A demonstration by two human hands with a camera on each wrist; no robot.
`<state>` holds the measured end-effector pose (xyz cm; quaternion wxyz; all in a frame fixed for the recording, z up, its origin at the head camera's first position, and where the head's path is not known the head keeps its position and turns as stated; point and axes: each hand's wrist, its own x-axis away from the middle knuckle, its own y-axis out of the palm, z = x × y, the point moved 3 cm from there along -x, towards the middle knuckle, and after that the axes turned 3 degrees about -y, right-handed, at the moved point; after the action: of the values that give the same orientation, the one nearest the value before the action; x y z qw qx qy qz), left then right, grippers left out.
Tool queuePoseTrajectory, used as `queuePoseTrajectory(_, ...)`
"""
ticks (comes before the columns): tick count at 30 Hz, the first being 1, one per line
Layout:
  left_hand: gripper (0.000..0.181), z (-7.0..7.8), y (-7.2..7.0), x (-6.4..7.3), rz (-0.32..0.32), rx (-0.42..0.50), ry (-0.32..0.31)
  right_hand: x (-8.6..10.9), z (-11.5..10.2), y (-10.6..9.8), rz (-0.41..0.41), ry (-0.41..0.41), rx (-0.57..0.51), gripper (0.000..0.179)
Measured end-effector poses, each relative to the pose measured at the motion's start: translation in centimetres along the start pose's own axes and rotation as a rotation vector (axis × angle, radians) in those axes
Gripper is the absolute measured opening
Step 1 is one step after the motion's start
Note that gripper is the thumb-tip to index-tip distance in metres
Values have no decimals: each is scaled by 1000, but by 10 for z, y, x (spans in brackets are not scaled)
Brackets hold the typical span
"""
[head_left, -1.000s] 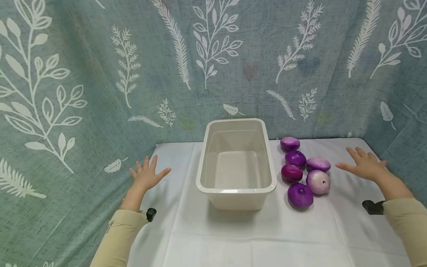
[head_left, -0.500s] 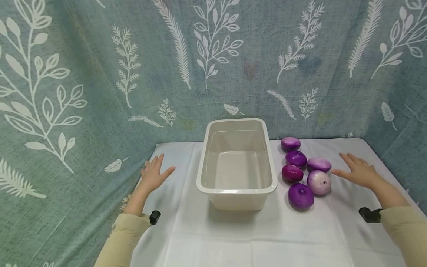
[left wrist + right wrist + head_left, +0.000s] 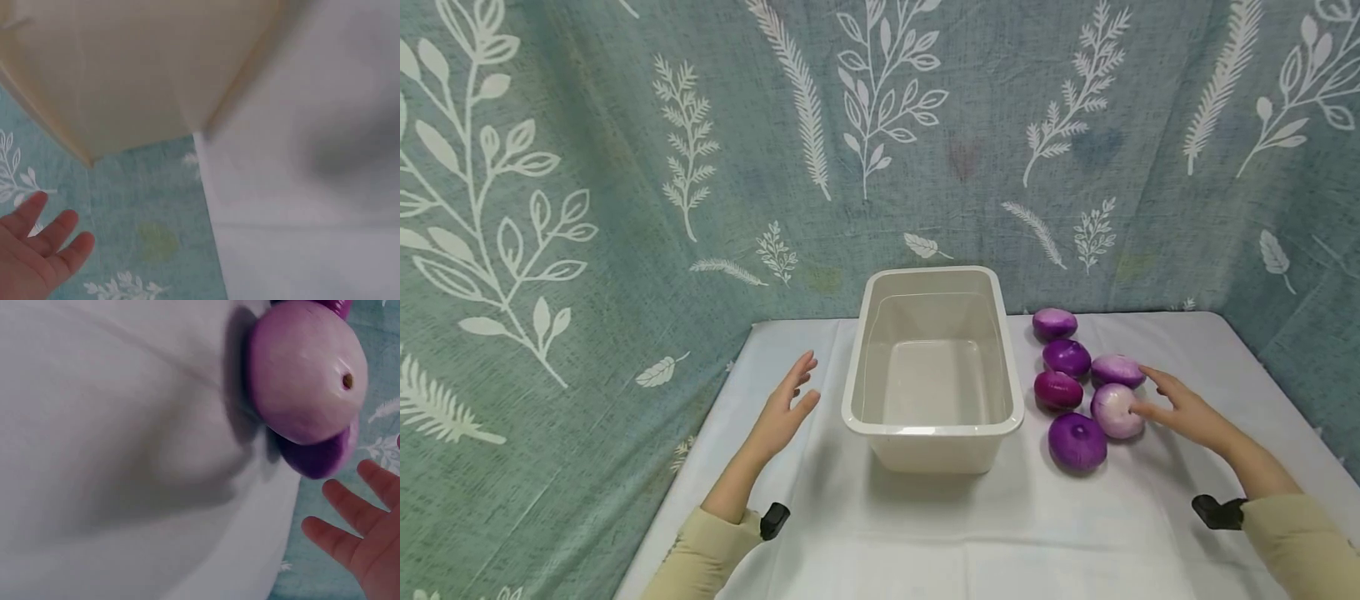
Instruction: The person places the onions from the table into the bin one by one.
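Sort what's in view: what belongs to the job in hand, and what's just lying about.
Likely the job's:
six purple onions, some near the right grip
beige bin, beside the left grip

Just around:
white tablecloth
patterned backdrop cloth

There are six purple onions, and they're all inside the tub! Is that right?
Not quite: the six purple onions aren't inside the tub. The head view shows them all on the white cloth, beside the tub on its right. You counted them correctly, though.
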<state>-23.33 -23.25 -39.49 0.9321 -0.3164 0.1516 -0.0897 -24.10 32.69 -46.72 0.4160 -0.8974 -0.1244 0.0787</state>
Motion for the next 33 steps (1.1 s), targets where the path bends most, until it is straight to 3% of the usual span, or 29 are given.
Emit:
queuePoseTrajectory(5,62,37,10,10,-20,81,58,1,3,14,15,-8,-41,79)
queuePoseTrajectory(11,67,51,23,15,-29,87,49,1,7,26,65,-52,-84,77)
queuePoseTrajectory(18,72,55,36,18,-13,92,-16,2,11,36,121,-42,-124,76)
queuePoseTrajectory(22,71,51,41,18,9,96,-66,0,14,41,108,-12,-137,80)
queuePoseTrajectory(28,63,46,46,16,58,136,-65,-4,15,43,36,33,-172,88)
queuePoseTrajectory(33,58,41,49,15,45,160,-61,-4,18,44,17,72,-200,88)
